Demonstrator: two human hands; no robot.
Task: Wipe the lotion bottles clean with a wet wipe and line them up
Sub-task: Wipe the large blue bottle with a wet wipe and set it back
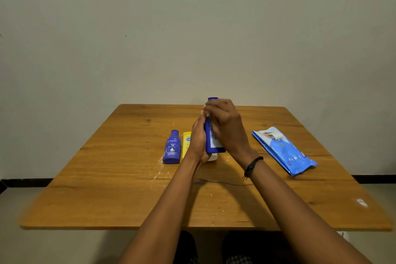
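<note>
I hold a tall blue lotion bottle [211, 139] upright above the middle of the wooden table [107, 178]. My left hand [199, 141] grips its lower body from the left. My right hand [225, 126] is wrapped around its upper part, and a sliver of white wet wipe [205, 111] shows at my fingertips. A smaller blue lotion bottle [172, 148] stands to the left. Beside it stands a yellow bottle [186, 141], partly hidden by my left hand. Something white [213, 157] shows under the held bottle.
A blue wet wipe pack [282, 151] lies on the table's right side with its flap peeled open. White smears [159, 169] mark the wood near the small blue bottle. A plain wall stands behind the table's far edge.
</note>
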